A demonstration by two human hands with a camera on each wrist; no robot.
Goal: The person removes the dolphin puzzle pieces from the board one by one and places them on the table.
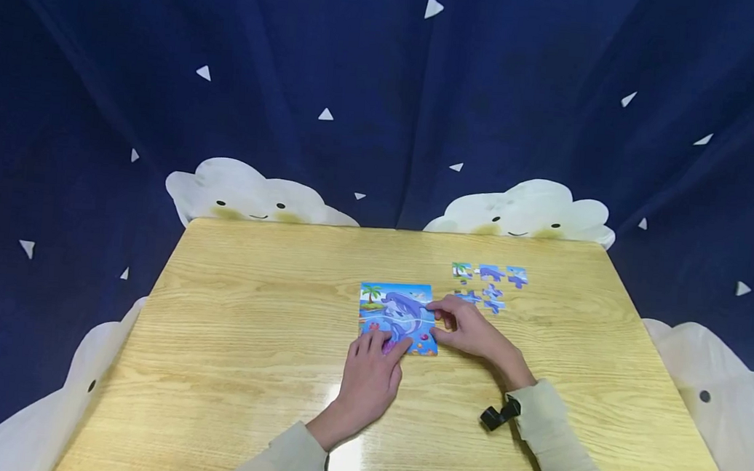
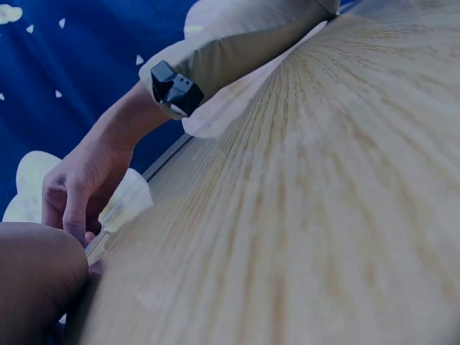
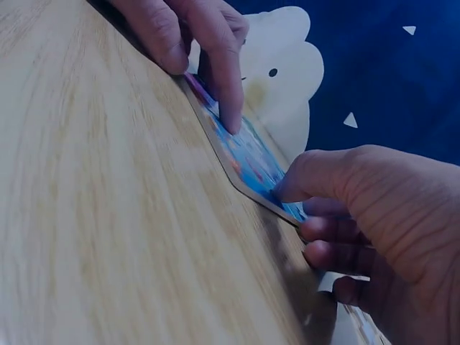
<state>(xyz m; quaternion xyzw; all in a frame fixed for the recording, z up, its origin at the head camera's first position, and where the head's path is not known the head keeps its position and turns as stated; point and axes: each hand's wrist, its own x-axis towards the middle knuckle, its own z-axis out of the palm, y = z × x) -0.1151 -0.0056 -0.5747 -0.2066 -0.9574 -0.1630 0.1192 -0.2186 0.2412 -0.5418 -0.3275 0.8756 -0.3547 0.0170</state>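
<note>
A square dolphin puzzle board lies flat on the wooden table in the head view, with a palm tree at its upper left. My left hand rests at the lower edge, its fingertips on the picture. From the right side, my right hand grips the edge. The right wrist view shows that thumb on top of the board and the other fingers curled against the edge. Loose puzzle pieces with matching dolphin and palm pictures lie beyond the right hand, which partly covers some. The left wrist view does not show the board clearly.
The wooden table spreads around both hands. Behind it hangs a dark blue curtain with white triangles and smiling clouds. A black camera is strapped at the right wrist.
</note>
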